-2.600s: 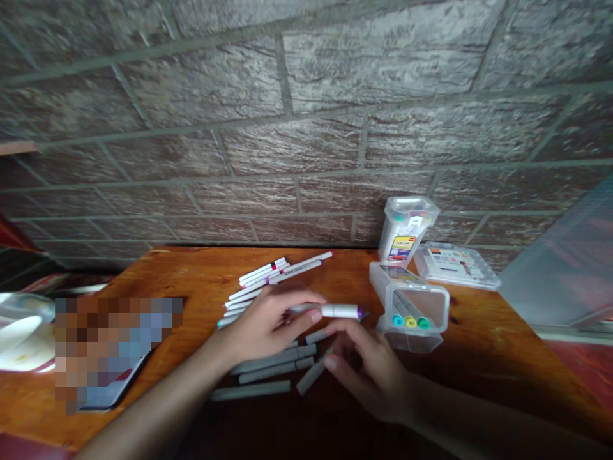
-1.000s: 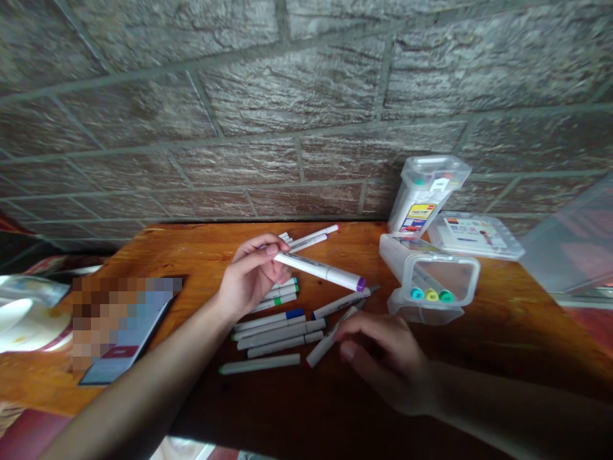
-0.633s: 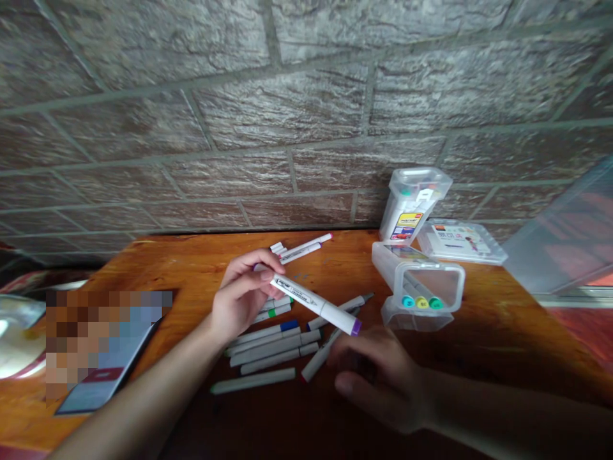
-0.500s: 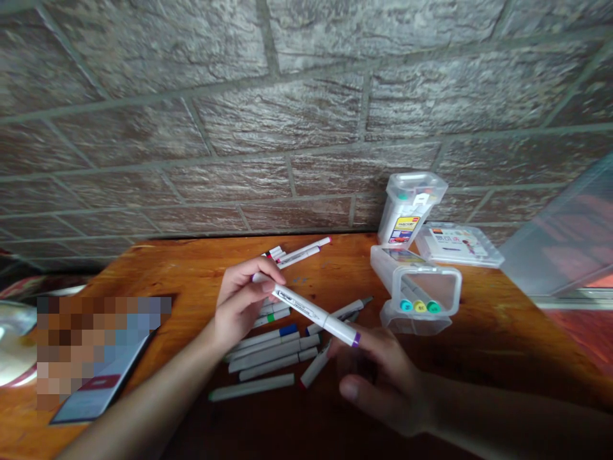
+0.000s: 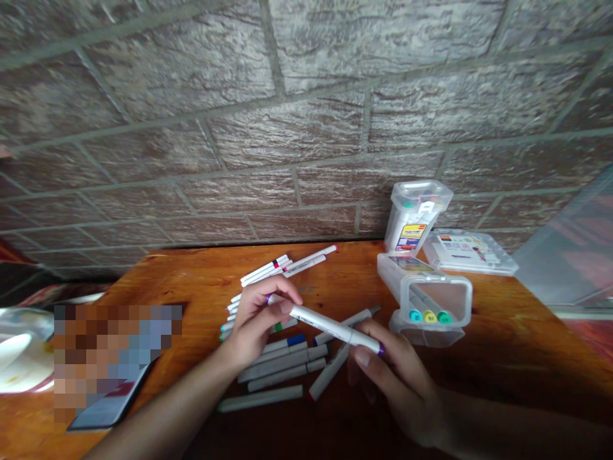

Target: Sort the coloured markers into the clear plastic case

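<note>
A white marker with purple ends [image 5: 325, 327] is held slantwise above the table by both hands. My left hand [image 5: 261, 319] pinches its upper left end between thumb and fingers. Around its lower right end, my right hand [image 5: 395, 367] has closed, thumb in front. Several white markers lie beneath and beside the hands, among them a blue-banded one [image 5: 282, 345] and a green-ended one [image 5: 261, 398]. To the right, an open clear case [image 5: 390, 276] lies on its side with three markers, blue, yellow and green-ended, inside.
An upright clear marker case [image 5: 414, 220] stands by the brick wall, beside a flat clear box [image 5: 469, 251]. On the wooden table [image 5: 354, 265], a phone [image 5: 115, 399] lies at left near a white container [image 5: 23, 358]. A translucent panel rises at right.
My right hand has closed its thumb and fingers on the marker's lower end. The view has shifted slightly, so the whole scene sits a little lower and further right.
</note>
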Demonstrator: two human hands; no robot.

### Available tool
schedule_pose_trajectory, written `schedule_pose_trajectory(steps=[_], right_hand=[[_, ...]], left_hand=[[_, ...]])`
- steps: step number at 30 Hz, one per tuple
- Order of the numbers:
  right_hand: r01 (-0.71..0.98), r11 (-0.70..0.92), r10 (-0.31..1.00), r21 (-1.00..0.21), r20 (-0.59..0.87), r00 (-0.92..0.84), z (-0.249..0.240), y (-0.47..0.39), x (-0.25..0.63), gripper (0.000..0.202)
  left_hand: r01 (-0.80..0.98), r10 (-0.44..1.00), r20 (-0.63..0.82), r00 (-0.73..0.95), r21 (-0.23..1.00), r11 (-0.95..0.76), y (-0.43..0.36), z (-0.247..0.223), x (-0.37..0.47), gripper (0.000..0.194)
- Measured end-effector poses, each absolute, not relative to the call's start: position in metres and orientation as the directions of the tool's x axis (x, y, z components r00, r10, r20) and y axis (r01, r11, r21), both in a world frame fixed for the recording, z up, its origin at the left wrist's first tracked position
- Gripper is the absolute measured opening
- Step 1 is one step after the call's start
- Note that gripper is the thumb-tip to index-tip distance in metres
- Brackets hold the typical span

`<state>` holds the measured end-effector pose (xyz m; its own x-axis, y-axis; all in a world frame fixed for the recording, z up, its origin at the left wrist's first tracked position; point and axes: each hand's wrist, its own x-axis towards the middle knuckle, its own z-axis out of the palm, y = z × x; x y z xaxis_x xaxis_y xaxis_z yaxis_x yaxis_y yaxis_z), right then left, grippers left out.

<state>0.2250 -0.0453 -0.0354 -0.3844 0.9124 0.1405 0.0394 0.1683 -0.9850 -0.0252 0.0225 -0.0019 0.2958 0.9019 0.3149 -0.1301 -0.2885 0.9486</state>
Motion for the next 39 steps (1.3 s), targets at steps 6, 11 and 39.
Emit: schedule_pose_trajectory(steps=[6, 11, 39], right_hand=[[-0.048, 0.108, 0.920, -0.993, 0.118, -0.374, -0.033, -0.045, 0.225, 0.045], [-0.108, 0.072, 0.948, -0.991, 0.102, -0.301, -0.030, -0.046, 0.222, 0.048], [0.022, 0.305, 0.932, -0.952, 0.293, -0.215, -0.039, -0.052, 0.224, 0.019]], left_hand=[[-0.253, 0.911, 0.298, 0.286, 0.940, -0.228, 0.019, -0.002, -0.018, 0.017], [-0.244, 0.900, 0.317, 0.300, 0.937, -0.249, 0.016, -0.007, -0.020, 0.020], [0.027, 0.841, 0.377, 0.388, 0.907, -0.419, 0.008, 0.004, -0.014, 0.026]])
